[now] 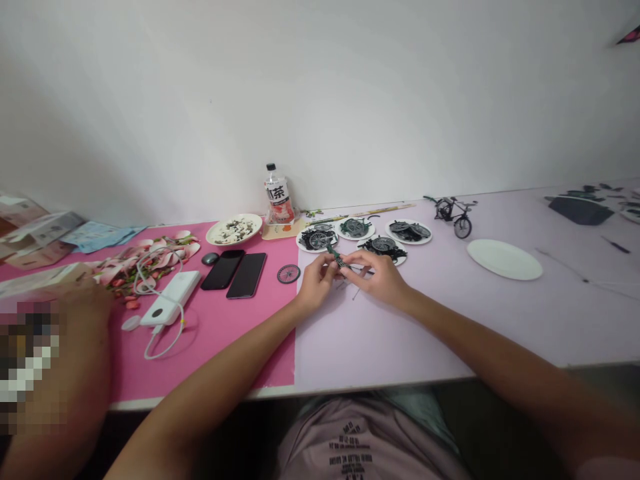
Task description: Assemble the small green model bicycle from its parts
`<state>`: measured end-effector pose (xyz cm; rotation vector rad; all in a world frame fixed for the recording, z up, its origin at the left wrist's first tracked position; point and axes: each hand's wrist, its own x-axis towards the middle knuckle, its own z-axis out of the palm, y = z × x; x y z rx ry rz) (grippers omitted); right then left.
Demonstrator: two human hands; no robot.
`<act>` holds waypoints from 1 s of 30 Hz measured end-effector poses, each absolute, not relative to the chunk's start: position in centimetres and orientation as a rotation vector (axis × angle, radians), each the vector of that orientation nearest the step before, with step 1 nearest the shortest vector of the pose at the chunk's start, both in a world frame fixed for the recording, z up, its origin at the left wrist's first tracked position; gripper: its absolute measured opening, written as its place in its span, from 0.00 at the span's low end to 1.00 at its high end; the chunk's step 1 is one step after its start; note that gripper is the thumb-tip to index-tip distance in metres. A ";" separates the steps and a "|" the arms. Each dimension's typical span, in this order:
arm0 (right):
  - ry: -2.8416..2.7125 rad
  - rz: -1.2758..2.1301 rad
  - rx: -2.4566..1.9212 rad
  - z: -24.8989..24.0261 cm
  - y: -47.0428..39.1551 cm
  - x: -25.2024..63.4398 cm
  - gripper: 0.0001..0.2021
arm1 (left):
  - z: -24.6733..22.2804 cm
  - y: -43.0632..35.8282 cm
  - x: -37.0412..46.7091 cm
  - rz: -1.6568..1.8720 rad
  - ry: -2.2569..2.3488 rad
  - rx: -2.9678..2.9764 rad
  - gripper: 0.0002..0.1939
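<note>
My left hand [317,280] and my right hand [381,279] meet over the pale table mat, fingertips closed around a small dark green model bicycle part [334,253]. Its exact shape is partly covered by my fingers. Just behind my hands stand small white plates heaped with dark plastic bicycle parts, including a plate of wheels [320,238], a greenish pile [356,228], a black-and-grey pile [409,231] and the nearest pile [383,247]. A loose spoked wheel [289,273] lies left of my left hand. To the right, an assembled model bicycle [453,217] stands upright.
Phones [247,275], a white power bank [171,298] with a cable, and pink petals [165,257] lie left. A drink bottle [278,197] stands by the wall, beside a plate [234,230]. At right is a white oval plate [505,259]. Another person's arm [83,360] reaches in at left.
</note>
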<state>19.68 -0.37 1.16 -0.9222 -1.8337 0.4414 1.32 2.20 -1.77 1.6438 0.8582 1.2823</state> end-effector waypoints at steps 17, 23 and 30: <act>-1.791 0.585 -0.931 1.0 -0.4 19.6 0.14 | -1.2 1.7 1.0 1.285 0.892 1.676 0.21; -1.860 0.618 -0.914 1.0 -0.7 19.6 0.18 | -0.6 1.5 0.9 1.293 0.999 1.796 0.14; -1.903 0.608 -0.863 1.1 -0.9 19.7 0.15 | -0.6 1.7 1.3 1.318 1.125 1.837 0.12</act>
